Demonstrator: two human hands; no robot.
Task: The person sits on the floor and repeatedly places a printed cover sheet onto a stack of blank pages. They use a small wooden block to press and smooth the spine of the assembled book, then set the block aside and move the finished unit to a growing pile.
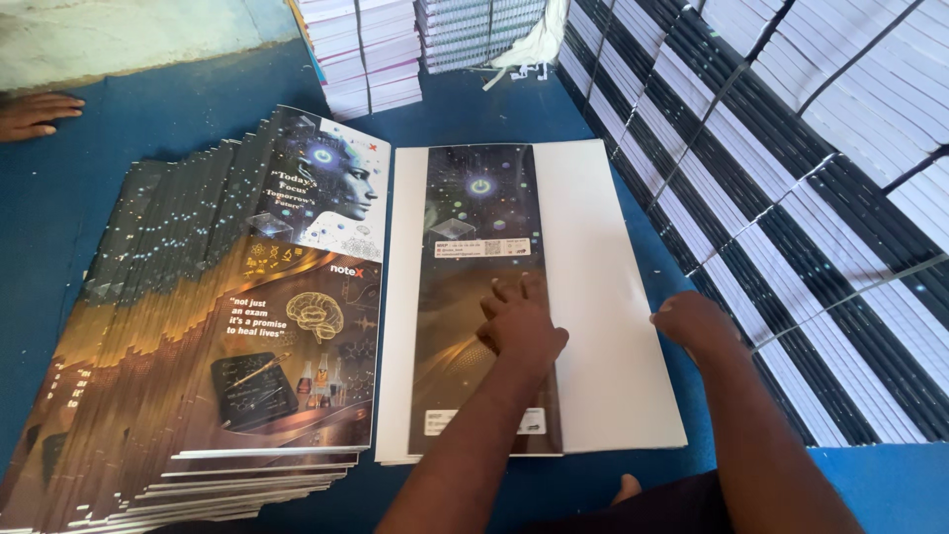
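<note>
Folded cover sheet (583, 297): left hand (521, 324) flat on it, right hand (697, 324) curled at its right edge.

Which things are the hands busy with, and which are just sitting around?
Busy with:
- left hand pressing flat on the dark printed strip
- right hand at the edge of the white sheet

Sitting around:
- fanned pile of printed covers
- strapped bundles on the right
- stacks at the back
- another person's hand, far left
</note>
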